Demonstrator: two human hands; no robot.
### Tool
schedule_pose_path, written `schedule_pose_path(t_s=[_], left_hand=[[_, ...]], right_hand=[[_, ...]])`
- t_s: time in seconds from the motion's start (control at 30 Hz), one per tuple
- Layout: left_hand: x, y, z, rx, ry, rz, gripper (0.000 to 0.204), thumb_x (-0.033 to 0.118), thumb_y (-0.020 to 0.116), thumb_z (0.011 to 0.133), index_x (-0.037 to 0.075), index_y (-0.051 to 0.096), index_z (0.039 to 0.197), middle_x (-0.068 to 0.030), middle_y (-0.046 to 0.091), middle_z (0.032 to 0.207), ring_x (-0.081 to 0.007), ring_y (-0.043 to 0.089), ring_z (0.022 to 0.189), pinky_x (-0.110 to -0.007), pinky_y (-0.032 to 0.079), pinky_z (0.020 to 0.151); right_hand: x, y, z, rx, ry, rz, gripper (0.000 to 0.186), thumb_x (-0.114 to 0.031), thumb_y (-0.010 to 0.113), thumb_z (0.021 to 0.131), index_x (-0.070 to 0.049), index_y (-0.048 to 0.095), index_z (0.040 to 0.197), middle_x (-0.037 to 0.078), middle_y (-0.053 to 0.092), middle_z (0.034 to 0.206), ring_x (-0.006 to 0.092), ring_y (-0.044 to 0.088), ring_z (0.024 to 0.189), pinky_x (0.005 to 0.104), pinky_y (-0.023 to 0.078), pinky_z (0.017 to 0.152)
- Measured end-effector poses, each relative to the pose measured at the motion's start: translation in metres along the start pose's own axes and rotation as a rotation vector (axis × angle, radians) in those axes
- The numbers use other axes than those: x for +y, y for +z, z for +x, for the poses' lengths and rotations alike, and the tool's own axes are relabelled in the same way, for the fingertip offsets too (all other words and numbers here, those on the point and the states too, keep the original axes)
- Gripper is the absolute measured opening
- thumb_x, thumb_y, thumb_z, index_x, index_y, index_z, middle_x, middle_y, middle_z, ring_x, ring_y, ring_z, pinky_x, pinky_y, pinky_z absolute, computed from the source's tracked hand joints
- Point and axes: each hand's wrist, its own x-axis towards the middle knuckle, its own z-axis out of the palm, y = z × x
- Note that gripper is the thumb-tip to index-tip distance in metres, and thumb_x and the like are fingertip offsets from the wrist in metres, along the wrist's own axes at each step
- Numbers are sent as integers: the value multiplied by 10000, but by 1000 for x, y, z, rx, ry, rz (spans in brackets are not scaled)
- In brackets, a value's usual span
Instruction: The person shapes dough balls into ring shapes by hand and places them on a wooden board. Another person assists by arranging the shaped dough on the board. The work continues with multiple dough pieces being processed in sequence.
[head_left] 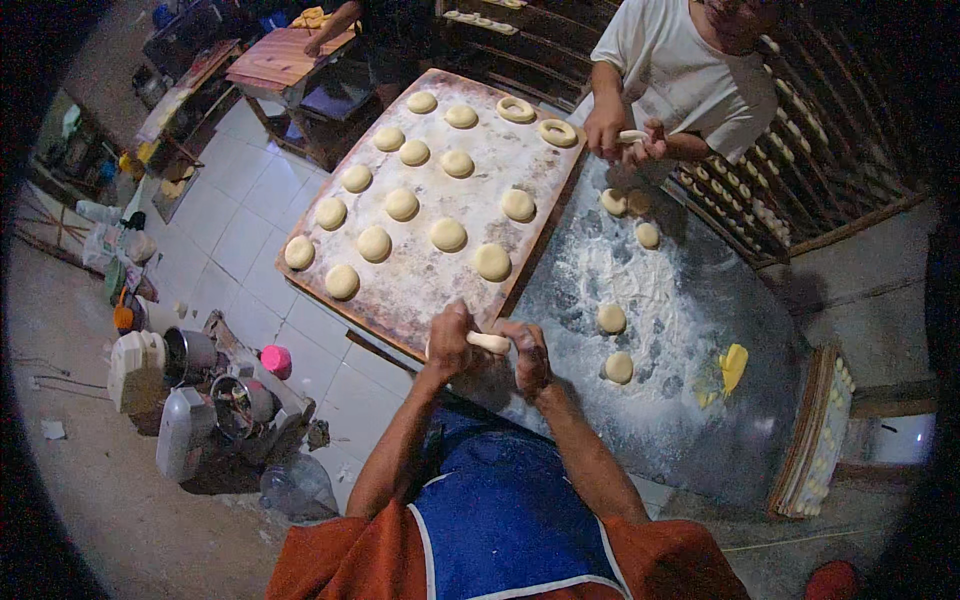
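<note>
Above the near corner of a floured wooden board [425,320], my left hand [450,340] is closed around a pale piece of dough [488,343]. The dough juts out of the fist toward my right hand [528,358], which is curled at its other end; the dough's full shape is hidden by my fingers. On the board lie several round flattened dough pieces [402,204] and two dough rings [557,132] at the far right edge. More dough rounds [611,319] rest on the floured dark table [690,420] to the right.
Across the table a person in a white shirt [690,70] holds dough in both hands. A yellow scraper-like piece [733,368] lies on the table. Racks with dough pieces [770,170] stand behind. Pots [240,405] and plastic containers [137,370] are on the left floor.
</note>
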Motion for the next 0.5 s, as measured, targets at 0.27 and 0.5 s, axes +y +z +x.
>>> schedule_pose_path(t_s=[0.27,0.5], left_hand=[[-18,-14,55,29,-62,459,167,174,519,874,14,563,853,-193,546,766,-373,531,739,-464,428,679],[-20,-26,43,-38,80,342,198,145,715,747,25,626,877,-134,579,838,-317,558,818,-401,460,709]], right_hand=[[4,-9,41,133,419,-740,473,-146,680,775,-6,485,1182,220,582,1051,385,587,928,469,461,831],[47,-24,83,-91,-124,-1006,447,-71,500,832,34,441,1262,248,511,1197,404,478,1115,482,402,951]])
